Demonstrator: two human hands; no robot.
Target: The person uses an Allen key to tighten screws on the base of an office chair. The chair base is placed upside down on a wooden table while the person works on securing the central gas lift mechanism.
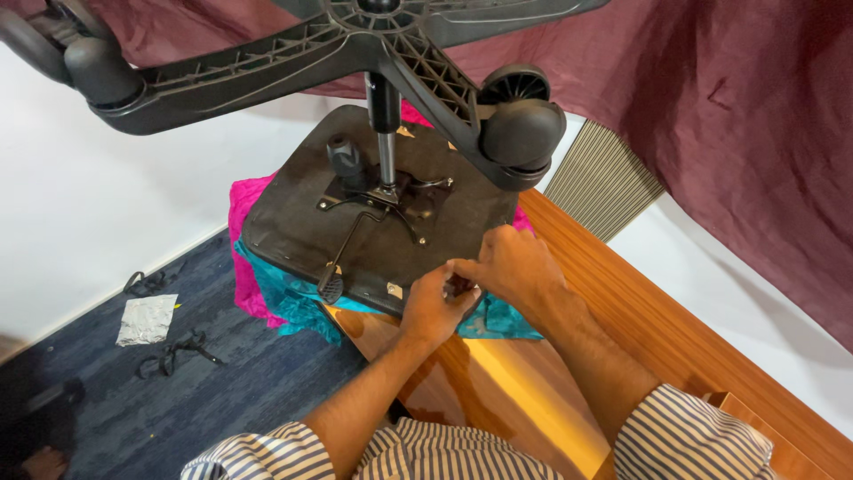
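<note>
On the polished wooden counter (pixel 640 320) an office chair lies upside down, its black seat underside (pixel 293 222) facing up and resting on a pink cloth (pixel 244 231) and a teal cloth (pixel 293 307) spread beneath it. From the middle of the seat a metal mounting plate (pixel 391 197) carries the gas cylinder (pixel 384 124), which rises toward the camera to the black star base (pixel 355 44). A caster wheel (pixel 520 129) at the end of one spoke hangs over the right edge of the seat, and another caster (pixel 93 69) shows at the upper left. A black lever (pixel 348 249) with a flat paddle end runs from the plate down to the near left edge of the seat, and a short knob (pixel 345 158) stands just left of the cylinder.

Both hands meet at the near edge of the seat, close to its right corner. The left hand (pixel 434 307) is curled, its grip drawn tight, and it seems to pinch something small and dark between thumb and fingers, though the thing itself is too hidden to name. The right hand (pixel 515 267) lies just above and touching it, fingers bent in and pressed to the seat's rim; whether it holds anything I cannot tell. Striped sleeves (pixel 684 436) frame the bottom of the view.

On the blue carpet (pixel 231 373) at left lie a crumpled silver wrapper (pixel 147 318) and some black straps (pixel 173 354).
</note>
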